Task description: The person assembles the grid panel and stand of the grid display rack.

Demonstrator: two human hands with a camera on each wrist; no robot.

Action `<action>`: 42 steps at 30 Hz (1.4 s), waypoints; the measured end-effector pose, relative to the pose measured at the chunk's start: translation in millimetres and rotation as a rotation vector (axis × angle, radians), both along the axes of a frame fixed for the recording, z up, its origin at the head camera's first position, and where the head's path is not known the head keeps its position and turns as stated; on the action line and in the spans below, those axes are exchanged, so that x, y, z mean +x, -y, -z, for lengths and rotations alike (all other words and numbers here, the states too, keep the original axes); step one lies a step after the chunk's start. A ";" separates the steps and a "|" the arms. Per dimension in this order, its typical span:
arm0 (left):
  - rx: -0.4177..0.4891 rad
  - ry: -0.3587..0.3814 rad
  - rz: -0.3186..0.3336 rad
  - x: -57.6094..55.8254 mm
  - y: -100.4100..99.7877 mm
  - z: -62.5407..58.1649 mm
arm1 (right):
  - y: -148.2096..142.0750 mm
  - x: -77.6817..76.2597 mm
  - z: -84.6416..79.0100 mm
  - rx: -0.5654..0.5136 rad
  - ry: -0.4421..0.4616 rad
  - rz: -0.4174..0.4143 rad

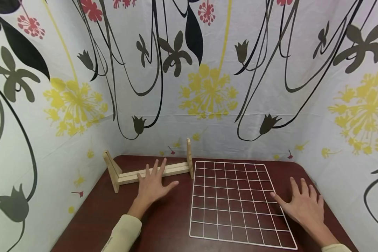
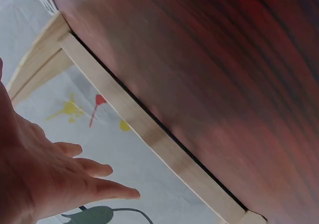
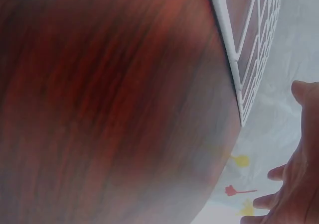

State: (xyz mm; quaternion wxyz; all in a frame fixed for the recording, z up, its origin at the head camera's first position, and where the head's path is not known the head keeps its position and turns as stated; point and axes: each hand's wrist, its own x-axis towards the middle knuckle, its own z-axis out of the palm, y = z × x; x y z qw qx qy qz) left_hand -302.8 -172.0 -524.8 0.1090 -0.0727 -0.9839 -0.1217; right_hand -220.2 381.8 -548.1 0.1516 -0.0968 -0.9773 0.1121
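We see the left hand [image 1: 152, 185], fingers spread apart, near a pale wooden stand [image 1: 173, 170] on the table [image 1: 167, 217], far left. The right hand [image 1: 305, 206], fingers also apart, is beside a white wire grid [image 1: 228, 188] lying flat, right of the stand.

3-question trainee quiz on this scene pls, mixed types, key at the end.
1. True or false: the white wire grid lies flat on the table.
2. Yes or no: is the right hand gripping the grid?
3. Which is nearest the left hand? A) grid B) wooden stand C) right hand

Key:
1. True.
2. No; its fingers are extended.
3. B.
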 end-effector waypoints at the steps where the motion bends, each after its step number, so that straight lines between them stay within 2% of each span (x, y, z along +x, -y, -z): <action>1: 0.007 0.003 0.004 0.8 -1.8 -0.5 | 0.3 0.4 -0.2 -0.001 0.003 -0.001; 6: 0.101 0.017 0.027 5.8 -12.3 -3.0 | 0.8 1.3 0.8 0.003 0.006 -0.027; 15: 0.404 0.083 0.090 14.3 -34.7 -7.4 | 2.4 1.7 -1.6 0.037 0.005 -0.030; 21: 0.547 0.138 0.069 11.3 -49.6 -8.8 | 5.5 0.5 -6.8 -0.016 0.099 -0.035; 27: 0.571 0.223 0.022 8.0 -62.6 -7.5 | 6.3 -0.5 -12.6 -0.067 0.217 -0.048; 31: 0.571 0.299 0.034 7.2 -68.9 -4.9 | 5.8 1.1 -13.0 -0.082 0.245 -0.047; 38: 0.673 0.423 0.056 7.4 -72.3 -2.6 | 12.2 3.1 -14.8 -0.141 0.362 -0.013; 42: 0.694 0.473 0.064 6.5 -74.5 0.5 | 14.6 2.5 -13.8 -0.140 0.376 -0.014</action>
